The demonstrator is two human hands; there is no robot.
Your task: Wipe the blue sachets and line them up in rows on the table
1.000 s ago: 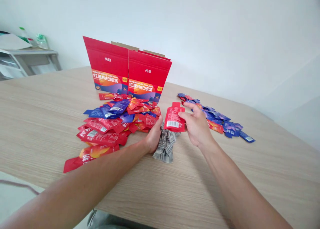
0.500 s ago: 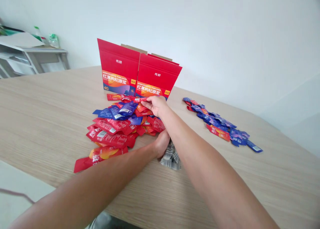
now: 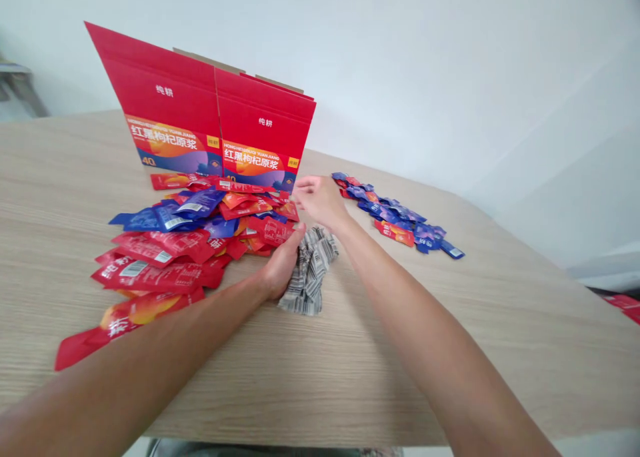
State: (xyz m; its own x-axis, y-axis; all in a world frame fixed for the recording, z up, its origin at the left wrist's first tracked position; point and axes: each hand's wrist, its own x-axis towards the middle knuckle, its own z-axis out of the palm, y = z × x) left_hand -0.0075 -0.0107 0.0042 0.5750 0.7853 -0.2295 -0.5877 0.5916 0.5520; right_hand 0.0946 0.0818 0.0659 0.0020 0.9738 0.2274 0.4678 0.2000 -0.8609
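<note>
Withdrawing from the red-and-blue foil-pouch heap, right hand looks empty, fingers half-curled; flat red pouch apparently laid on top, freeing it. Left hand touches crumpled grey-striped cloth, grip unclear.

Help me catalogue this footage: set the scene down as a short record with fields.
Left hand: against crumpled striped cloth, fingers partly hidden
Right hand: raised beyond the cloth, no pouch visible in it
Boxes: two, red, side by side, front panels upright
Larger pouch pile: red and blue, in front of the boxes
Smaller pouch group: mostly blue, right of the right hand
Surface: wood-grain table
</note>
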